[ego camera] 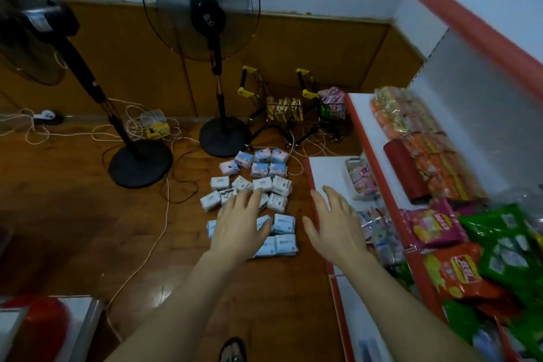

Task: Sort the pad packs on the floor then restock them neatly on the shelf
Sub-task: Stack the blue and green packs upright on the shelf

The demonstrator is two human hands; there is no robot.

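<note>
Small plastic-wrapped pad packs, grouped by colour on brown wooden floor; left hand, right hand above, fingers spread wide, holding nothing.

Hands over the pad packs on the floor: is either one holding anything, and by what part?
Nothing is held. The left hand and right hand are both spread with straight fingers above the pad packs, gripping none.

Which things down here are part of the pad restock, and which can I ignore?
Job: blue ZERO packs, white packs, pink-and-blue packs, bottom shelf, left hand, right hand.

Ignore: standing fans, floor cables, mini trolleys, snack bags.
</note>
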